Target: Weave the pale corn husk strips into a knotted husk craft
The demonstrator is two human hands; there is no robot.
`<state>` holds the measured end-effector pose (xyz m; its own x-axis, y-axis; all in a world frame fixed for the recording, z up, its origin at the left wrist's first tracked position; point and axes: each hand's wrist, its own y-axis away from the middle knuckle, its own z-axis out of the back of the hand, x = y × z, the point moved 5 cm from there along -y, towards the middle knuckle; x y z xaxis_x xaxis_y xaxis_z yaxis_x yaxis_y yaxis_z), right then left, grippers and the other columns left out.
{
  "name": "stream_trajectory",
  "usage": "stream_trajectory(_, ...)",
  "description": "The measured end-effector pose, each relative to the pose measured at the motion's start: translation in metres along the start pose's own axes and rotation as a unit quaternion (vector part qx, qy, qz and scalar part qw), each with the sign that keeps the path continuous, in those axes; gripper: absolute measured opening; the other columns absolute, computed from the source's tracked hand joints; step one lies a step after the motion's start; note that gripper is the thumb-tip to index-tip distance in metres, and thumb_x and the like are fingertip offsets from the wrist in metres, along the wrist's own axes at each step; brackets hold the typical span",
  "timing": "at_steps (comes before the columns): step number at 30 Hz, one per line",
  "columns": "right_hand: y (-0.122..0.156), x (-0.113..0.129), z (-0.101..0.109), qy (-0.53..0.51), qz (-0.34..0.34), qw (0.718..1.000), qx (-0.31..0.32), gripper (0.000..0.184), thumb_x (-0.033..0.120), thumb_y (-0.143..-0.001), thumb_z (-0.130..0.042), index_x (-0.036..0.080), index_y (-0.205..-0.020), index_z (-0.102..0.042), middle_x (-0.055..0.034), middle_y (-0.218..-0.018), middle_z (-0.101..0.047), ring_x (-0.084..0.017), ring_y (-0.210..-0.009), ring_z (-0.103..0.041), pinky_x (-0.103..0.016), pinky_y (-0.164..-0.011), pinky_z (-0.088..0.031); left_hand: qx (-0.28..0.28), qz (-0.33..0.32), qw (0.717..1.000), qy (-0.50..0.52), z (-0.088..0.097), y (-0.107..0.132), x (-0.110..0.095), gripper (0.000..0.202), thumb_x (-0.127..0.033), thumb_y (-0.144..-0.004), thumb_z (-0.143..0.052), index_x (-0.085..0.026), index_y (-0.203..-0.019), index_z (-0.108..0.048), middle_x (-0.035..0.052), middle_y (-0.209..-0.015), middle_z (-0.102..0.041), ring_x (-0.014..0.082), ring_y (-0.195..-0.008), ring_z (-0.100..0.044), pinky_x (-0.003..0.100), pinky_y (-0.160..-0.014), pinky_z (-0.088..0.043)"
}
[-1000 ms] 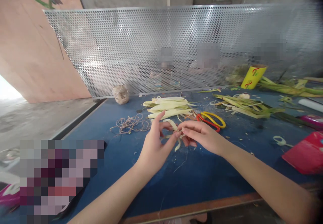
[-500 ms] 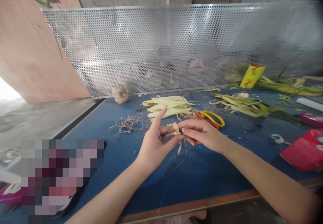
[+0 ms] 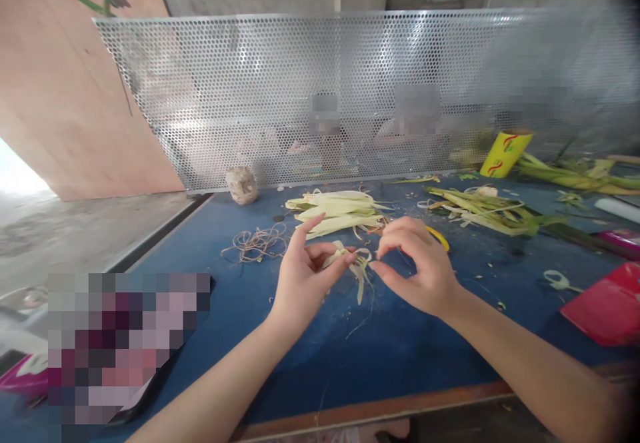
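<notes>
My left hand [image 3: 305, 276] pinches a small bundle of pale yellow leaf strips [image 3: 356, 264] between thumb and fingers, its index finger raised. The strips hang down over the blue table [image 3: 280, 336]. My right hand [image 3: 417, 266] is curled beside the bundle, thumb and fingertips close together at its right side, and whether they grip a strip I cannot tell. Behind my hands lies a pile of pale leaf strips [image 3: 335, 211]. Yellow and red scissors [image 3: 439, 236] lie partly hidden behind my right hand.
A tangle of brown twine [image 3: 257, 243] lies left of my hands, a twine ball [image 3: 242, 185] by the perforated metal screen [image 3: 350, 90]. Green leaves [image 3: 487, 210] and a yellow roll [image 3: 505, 153] are at the right, a red packet [image 3: 607, 306] near the right edge. People sit behind the screen.
My right hand has lifted and curled, drawing back slightly from the bundle and covering the scissors. The left hand keeps its pinch on the strips.
</notes>
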<state>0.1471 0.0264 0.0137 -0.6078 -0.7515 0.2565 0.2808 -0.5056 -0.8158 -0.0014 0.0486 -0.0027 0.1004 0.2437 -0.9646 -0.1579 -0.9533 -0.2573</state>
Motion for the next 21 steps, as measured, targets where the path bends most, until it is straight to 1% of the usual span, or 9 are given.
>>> stream_trajectory(2,0.001,0.004,-0.004,0.017,0.02,0.999,0.037,0.009,0.026,-0.077,-0.057,0.021,-0.071,-0.051,-0.0002,-0.062,-0.052,-0.016,-0.064,-0.05,-0.032,-0.068,-0.038,-0.013,-0.002,1.0,0.008,0.002,-0.001,0.0,0.062,-0.019,-0.065,-0.069,-0.017,-0.118,-0.037,-0.0031,-0.063,-0.063,0.0183,-0.084,-0.065,0.026,-0.07,-0.05)
stream_trajectory(3,0.001,0.004,-0.007,0.018,0.015,0.998,0.065,0.009,0.028,-0.077,-0.057,0.021,-0.073,-0.053,0.0005,-0.06,-0.052,-0.015,-0.062,-0.049,-0.031,-0.066,-0.038,-0.015,-0.001,1.0,0.011,0.002,-0.002,0.001,0.063,-0.02,-0.065,-0.069,-0.016,-0.118,-0.037,-0.003,-0.063,-0.063,0.0187,-0.085,-0.065,0.028,-0.072,-0.05)
stream_trajectory(6,0.002,0.0,-0.016,0.003,-0.033,0.992,0.12,0.011,0.029,-0.079,-0.054,0.02,-0.085,-0.057,0.0012,-0.058,-0.051,-0.014,-0.06,-0.05,-0.027,-0.061,-0.038,-0.018,0.011,1.0,0.009,0.003,-0.003,0.004,0.065,-0.02,-0.063,-0.07,-0.016,-0.119,-0.037,-0.0031,-0.063,-0.064,0.0184,-0.083,-0.066,0.027,-0.07,-0.051)
stream_trajectory(8,0.003,-0.003,-0.019,-0.005,-0.054,0.99,0.131,0.012,0.03,-0.08,-0.053,0.02,-0.086,-0.057,0.0016,-0.057,-0.05,-0.013,-0.057,-0.049,-0.025,-0.059,-0.038,-0.014,0.016,1.0,0.007,0.002,-0.003,0.006,0.066,-0.019,-0.062,-0.071,-0.017,-0.119,-0.038,-0.0041,-0.06,-0.063,0.0179,-0.081,-0.066,0.026,-0.067,-0.051)
stream_trajectory(11,0.005,-0.005,-0.021,0.006,-0.066,0.988,0.14,0.017,0.035,-0.079,-0.054,0.018,-0.077,-0.058,0.0021,-0.054,-0.047,-0.011,-0.052,-0.045,-0.024,-0.054,-0.037,-0.01,0.016,1.0,0.009,0.002,-0.003,0.006,0.064,-0.019,-0.062,-0.071,-0.017,-0.118,-0.04,-0.0031,-0.062,-0.065,0.018,-0.082,-0.066,0.024,-0.064,-0.051)
stream_trajectory(13,0.006,-0.006,-0.023,0.016,-0.072,0.985,0.156,0.021,0.038,-0.078,-0.055,0.018,-0.074,-0.059,0.0027,-0.051,-0.046,-0.01,-0.049,-0.043,-0.023,-0.052,-0.035,-0.016,0.017,1.0,0.009,0.003,-0.003,0.007,0.064,-0.019,-0.062,-0.071,-0.016,-0.117,-0.04,-0.0018,-0.064,-0.066,0.0187,-0.083,-0.066,0.023,-0.062,-0.051)
stream_trajectory(17,0.01,-0.008,-0.029,0.019,-0.091,0.977,0.192,0.022,0.039,-0.078,-0.055,0.019,-0.08,-0.064,0.003,-0.049,-0.048,-0.009,-0.047,-0.043,-0.022,-0.049,-0.033,-0.021,0.018,1.0,0.005,0.004,-0.003,0.008,0.062,-0.019,-0.063,-0.071,-0.016,-0.117,-0.04,-0.0026,-0.063,-0.066,0.0187,-0.082,-0.066,0.024,-0.064,-0.052)
stream_trajectory(21,0.012,-0.012,-0.03,0.026,-0.133,0.973,0.187,0.025,0.04,-0.078,-0.055,0.019,-0.079,-0.067,0.0025,-0.047,-0.049,-0.009,-0.043,-0.042,-0.022,-0.047,-0.031,-0.023,0.021,0.999,-0.011,0.004,-0.002,0.007,0.061,-0.023,-0.063,-0.071,-0.017,-0.116,-0.041,-0.0006,-0.066,-0.068,0.0192,-0.079,-0.067,0.026,-0.064,-0.052)
